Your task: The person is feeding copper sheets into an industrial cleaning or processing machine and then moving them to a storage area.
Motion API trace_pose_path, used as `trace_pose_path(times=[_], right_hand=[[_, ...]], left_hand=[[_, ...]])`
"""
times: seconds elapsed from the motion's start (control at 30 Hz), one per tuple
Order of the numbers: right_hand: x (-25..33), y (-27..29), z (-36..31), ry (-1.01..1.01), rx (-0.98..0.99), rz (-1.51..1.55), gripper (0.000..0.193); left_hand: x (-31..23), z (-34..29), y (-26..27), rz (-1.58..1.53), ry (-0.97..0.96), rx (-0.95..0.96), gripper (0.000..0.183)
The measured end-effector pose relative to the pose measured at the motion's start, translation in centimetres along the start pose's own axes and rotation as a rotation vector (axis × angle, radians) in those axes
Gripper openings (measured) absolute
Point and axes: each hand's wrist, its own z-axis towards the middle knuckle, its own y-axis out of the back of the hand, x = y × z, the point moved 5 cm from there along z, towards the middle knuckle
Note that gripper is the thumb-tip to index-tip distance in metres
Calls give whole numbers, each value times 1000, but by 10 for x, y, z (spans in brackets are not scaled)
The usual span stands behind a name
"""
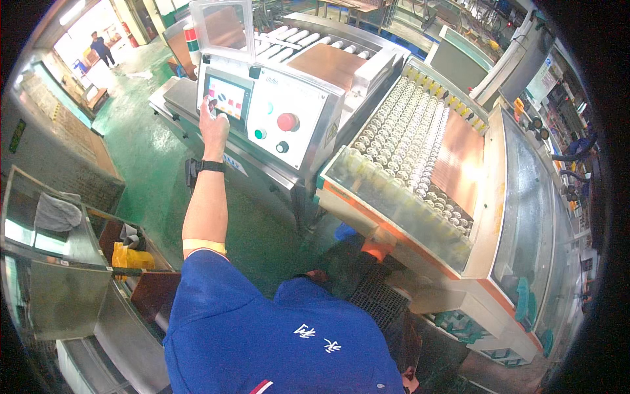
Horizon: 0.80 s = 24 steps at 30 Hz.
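My left hand [214, 131] reaches forward to a control panel, its index finger stretched onto the left part of a touchscreen [230, 98] and its thumb apart. It holds nothing. A dark watch [209, 166] is on that wrist. To the right of the screen, the white panel [296, 98] carries a red push button [287, 121], a green button [260, 134] and a black knob [282, 146]. A clear hinged cover [223, 29] stands raised above the screen. Only a sliver of my right hand [410, 381] shows at the lower edge; its fingers are mostly hidden.
Behind the panel, a copper-coloured sheet [328, 64] lies on a roller conveyor. Another copper-coloured sheet [454, 157] rests among wheeled rollers [397, 125] on the right machine. A metal cabinet [65, 299] holding a yellow item [131, 257] stands left. A person [102, 49] is far off.
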Motion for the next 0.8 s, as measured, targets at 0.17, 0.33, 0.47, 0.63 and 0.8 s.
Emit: trace_pose_path(times=[0.17, 0.33, 0.47, 0.63, 0.8], right_hand=[[-13, 31, -22, -40, -65, -67, 59], [265, 13, -150, -317, 41, -699, 52], [224, 20, -125, -294, -16, -728, 29], [115, 13, -78, -512, -303, 491, 27], [194, 10, -106, -103, -115, -623, 34]], left_hand=[[4, 0, -28, -28, 31, 45, 61], [-2, -1, 9, 65, 14, 42, 61], [-6, -3, -6, -28, 15, 95, 61], [-15, -13, -5, -212, 33, 37, 58], [-14, -27, 17, -84, -1, -37, 52]])
